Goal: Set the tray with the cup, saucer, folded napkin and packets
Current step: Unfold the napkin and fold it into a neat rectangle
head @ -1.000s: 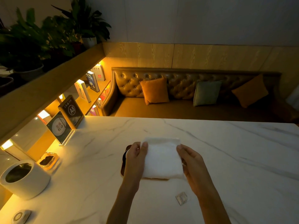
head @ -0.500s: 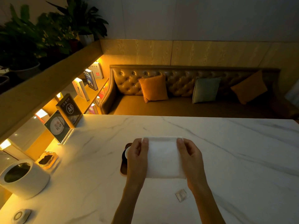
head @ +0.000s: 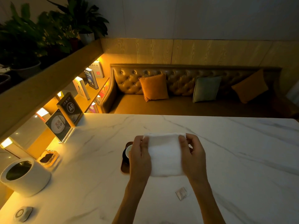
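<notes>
Both hands hold a white napkin point(head: 164, 155) up over the middle of a pale marble table point(head: 234, 159). The napkin is soft and thick-looking, folded into a rough square with a doubled, rounded upper edge and a slightly blurred lower edge. Its surface is plain and unmarked.

The left hand point(head: 140, 159) grips the napkin's left side, thumb on the front near the top corner and the other fingers behind the cloth. The right hand point(head: 193, 156) grips the right side the same way, thumb pressed on the front near the upper right corner, fingers curled behind. Both hands are closed on the cloth.

Under and behind the napkin lies a dark tray point(head: 124, 168), of which only the left end shows past the left hand. On it sits a dark saucer point(head: 124, 153) with a pale cup point(head: 129, 151); only a sliver of each is visible, so their full shape cannot be told.

A small clear packet point(head: 182, 193) lies flat on the table, nearer the person than the napkin and between the two forearms, closer to the right one, well apart from the tray.

At the table's left edge stand a white round pot point(head: 26, 177) and a sign marked A8 point(head: 70, 107).
</notes>
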The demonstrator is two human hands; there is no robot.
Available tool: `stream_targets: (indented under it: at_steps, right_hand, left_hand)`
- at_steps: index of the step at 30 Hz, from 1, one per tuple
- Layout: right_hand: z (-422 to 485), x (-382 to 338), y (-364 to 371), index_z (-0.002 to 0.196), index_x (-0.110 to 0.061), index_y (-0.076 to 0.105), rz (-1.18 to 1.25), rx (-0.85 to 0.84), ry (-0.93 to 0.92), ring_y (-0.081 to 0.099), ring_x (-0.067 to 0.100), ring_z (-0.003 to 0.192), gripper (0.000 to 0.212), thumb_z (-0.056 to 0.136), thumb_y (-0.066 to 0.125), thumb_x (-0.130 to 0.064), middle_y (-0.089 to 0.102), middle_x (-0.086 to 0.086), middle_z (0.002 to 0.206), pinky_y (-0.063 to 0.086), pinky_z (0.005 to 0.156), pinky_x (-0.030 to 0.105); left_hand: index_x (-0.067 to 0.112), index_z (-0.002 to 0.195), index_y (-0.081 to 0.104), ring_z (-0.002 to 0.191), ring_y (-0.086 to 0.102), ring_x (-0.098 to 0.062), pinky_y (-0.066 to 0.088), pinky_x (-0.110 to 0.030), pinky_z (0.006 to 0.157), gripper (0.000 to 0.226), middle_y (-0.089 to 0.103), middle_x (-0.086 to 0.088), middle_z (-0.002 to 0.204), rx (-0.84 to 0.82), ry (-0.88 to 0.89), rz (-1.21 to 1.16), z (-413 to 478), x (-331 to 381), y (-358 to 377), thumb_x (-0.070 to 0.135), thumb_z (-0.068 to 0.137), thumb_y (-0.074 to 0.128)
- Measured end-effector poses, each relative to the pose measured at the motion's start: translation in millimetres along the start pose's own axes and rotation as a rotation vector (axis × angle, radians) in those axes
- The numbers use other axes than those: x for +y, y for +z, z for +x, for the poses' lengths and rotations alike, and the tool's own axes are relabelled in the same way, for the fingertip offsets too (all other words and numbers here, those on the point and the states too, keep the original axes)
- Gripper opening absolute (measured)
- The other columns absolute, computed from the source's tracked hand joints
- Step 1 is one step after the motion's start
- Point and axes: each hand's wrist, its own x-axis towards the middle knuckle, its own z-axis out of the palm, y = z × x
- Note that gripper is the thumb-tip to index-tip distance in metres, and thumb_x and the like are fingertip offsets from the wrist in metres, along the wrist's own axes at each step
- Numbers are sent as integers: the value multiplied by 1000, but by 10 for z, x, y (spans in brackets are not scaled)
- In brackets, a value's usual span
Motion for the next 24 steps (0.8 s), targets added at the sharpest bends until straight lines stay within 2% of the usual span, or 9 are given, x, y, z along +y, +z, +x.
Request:
stream_targets:
  at_steps: [3,5,6,8,9,12,15,19,24]
  right_hand:
    - [44,38,-97,100,-30,62,110,-114,184,67,4,76,30,87,50,-55,70,-8,86,56,61,22]
    - [65,79,-190,102,-23,67,223,-351,379,70,10,67,44,84,48,-59,73,-4,75,55,56,24]
    - [67,108,-234,105,-18,68,296,-454,464,71,13,69,46,85,50,-56,74,-1,77,55,56,25]
    - [72,192,-313,117,-14,64,385,-556,528,72,23,90,44,86,59,-44,75,7,99,58,67,31]
    - [77,232,-342,123,-14,60,408,-571,526,70,27,99,44,86,62,-38,73,10,109,58,73,34]
    - [91,279,-406,131,-15,54,472,-608,519,65,29,111,45,88,63,-25,68,11,121,58,82,36]
    - [101,266,-456,130,-14,55,502,-638,509,64,30,112,44,87,62,-16,67,12,122,58,83,35]
    - [91,250,-467,130,-13,55,525,-611,492,64,31,111,47,83,63,-11,67,13,121,58,81,33]
    - [94,238,-451,123,-21,59,503,-524,457,68,29,104,49,75,72,-17,71,13,113,59,73,34]
  left_hand:
    - [17,84,57,66,55,1,48,-14,58,30,59,-3,76,-54,-67,-42,52,-24,-36,39,100,45]
    - [22,86,61,78,61,-7,52,-28,71,29,63,0,83,-103,-200,-96,70,-57,-84,45,98,48]
    - [26,88,63,86,65,-13,55,-35,77,27,67,1,88,-137,-278,-123,74,-83,-118,48,97,49]
    - [28,97,66,96,68,-22,60,-46,83,25,70,-2,102,-240,-414,-170,70,-131,-198,50,93,55]
    - [25,103,65,99,70,-24,61,-49,81,26,71,-4,108,-300,-461,-204,67,-151,-244,47,92,59]
    - [19,121,60,102,72,-27,61,-41,73,34,73,-8,116,-458,-520,-361,60,-175,-388,31,90,67]
    - [17,128,55,104,72,-29,61,-42,78,38,73,-9,117,-529,-495,-390,77,-161,-486,16,91,66]
    - [19,127,54,103,73,-28,61,-41,82,40,75,-9,113,-568,-423,-339,84,-146,-539,10,90,67]
    - [28,116,63,98,74,-21,62,-30,73,33,77,-4,108,-510,-275,-308,76,-86,-543,10,88,69]
